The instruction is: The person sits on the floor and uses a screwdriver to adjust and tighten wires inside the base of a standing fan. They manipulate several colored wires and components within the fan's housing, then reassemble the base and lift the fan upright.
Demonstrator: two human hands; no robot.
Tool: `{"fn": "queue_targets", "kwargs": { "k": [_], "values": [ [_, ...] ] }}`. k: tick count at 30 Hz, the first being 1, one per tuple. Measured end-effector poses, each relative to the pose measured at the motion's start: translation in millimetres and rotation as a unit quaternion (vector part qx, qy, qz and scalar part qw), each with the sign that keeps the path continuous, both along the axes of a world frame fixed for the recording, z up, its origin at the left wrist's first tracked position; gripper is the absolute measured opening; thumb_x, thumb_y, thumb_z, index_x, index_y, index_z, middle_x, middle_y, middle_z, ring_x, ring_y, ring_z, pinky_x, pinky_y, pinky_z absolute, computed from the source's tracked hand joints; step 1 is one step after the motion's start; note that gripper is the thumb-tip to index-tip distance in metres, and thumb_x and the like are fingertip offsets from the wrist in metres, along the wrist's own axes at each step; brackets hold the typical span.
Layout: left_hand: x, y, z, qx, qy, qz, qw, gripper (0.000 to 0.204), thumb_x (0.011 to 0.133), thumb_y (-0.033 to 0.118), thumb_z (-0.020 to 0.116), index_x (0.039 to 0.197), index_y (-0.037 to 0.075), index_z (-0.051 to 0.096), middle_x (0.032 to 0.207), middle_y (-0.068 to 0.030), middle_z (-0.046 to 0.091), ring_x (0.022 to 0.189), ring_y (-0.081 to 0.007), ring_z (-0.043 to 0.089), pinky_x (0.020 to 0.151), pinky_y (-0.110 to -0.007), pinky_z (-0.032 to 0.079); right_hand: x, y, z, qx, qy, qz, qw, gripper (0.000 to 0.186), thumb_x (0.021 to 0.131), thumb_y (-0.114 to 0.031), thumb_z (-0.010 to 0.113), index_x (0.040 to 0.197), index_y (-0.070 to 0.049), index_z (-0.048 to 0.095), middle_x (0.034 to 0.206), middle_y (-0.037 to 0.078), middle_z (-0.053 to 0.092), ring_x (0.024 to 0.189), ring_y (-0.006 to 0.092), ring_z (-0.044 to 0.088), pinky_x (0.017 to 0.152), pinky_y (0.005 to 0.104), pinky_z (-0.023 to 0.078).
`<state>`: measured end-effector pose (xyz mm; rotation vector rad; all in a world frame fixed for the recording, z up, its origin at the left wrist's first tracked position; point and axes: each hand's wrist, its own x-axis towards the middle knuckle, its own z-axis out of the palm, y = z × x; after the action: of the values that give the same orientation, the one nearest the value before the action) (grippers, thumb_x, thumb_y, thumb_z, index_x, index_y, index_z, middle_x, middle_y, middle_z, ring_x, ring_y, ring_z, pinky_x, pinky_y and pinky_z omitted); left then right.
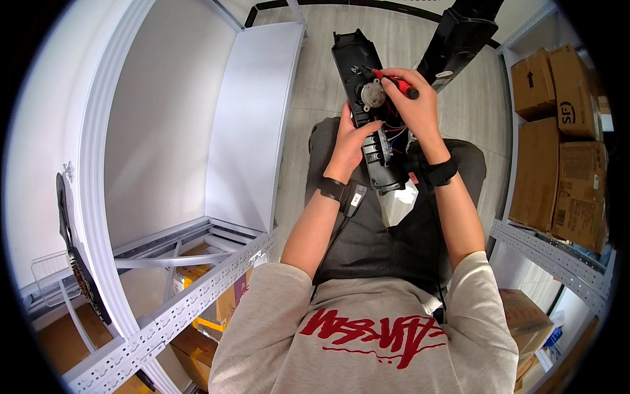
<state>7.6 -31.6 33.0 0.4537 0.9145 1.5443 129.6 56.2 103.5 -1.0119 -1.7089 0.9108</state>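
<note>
A long black plastic housing (354,56) lies tilted over my lap, with a round grey metal motor (373,96) set in its middle and thin red and white wires beside it. My left hand (352,141) grips the housing's left edge, thumb over the top near a row of metal parts (376,148). In my right hand (418,108) is a red and black screwdriver (401,86), held pen-like, its tip pointing left just above the motor. Whether the tip touches a screw is too small to tell. A clear, pale plastic piece (398,205) sits below the housing's near end.
Another black housing (457,39) stands beyond my right hand. Cardboard boxes (535,172) fill the metal shelf on the right. To the left are a white panel (252,118) and a perforated metal shelf rail (190,299). Straps with cables circle both wrists.
</note>
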Motion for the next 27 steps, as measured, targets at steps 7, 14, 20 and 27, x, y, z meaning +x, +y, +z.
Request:
{"fn": "queue_targets", "kwargs": {
  "k": [7,14,20,27],
  "values": [
    [-1,0,0,-0.008,0.007,-0.013,1.000,0.078,0.080,-0.012,0.068,0.147,0.007,0.031,0.126,-0.0105,0.058,0.109,-0.0200,0.063,0.090,-0.035,0.054,-2,2,-4,-0.010,-0.002,0.003,1.000,0.019,0.086,-0.016,0.071,0.103,-0.007,0.075,0.101,0.009,0.070,0.091,0.0227,0.067,0.083,0.0311,0.051],
    [1,1,0,-0.006,0.006,-0.001,1.000,0.069,0.083,-0.014,0.065,0.143,0.006,0.037,0.123,-0.0100,0.060,0.108,-0.0195,0.064,0.088,-0.034,0.056,-2,4,-7,-0.004,-0.008,-0.005,1.000,0.019,0.086,-0.015,0.071,0.103,-0.008,0.075,0.098,0.009,0.069,0.088,0.0218,0.067,0.082,0.0305,0.051],
    [1,0,3,0.027,0.009,0.004,1.000,0.087,0.085,-0.014,0.062,0.156,0.015,0.021,0.140,-0.0135,0.050,0.117,-0.0211,0.060,0.094,-0.035,0.054,9,-6,11,0.014,0.009,-0.006,1.000,0.018,0.087,-0.011,0.070,0.103,-0.007,0.074,0.096,0.007,0.068,0.087,0.0164,0.065,0.082,0.0272,0.050],
    [0,0,2,0.083,0.080,0.025,0.993,0.106,0.085,-0.016,0.059,0.162,0.027,0.000,0.154,-0.0134,0.036,0.123,-0.0214,0.055,0.100,-0.034,0.050,46,-43,25,-0.143,0.146,0.020,0.979,0.016,0.092,-0.005,0.067,0.105,0.002,0.071,0.103,0.007,0.067,0.093,0.0146,0.067,0.086,0.0262,0.050]
  ]
}}
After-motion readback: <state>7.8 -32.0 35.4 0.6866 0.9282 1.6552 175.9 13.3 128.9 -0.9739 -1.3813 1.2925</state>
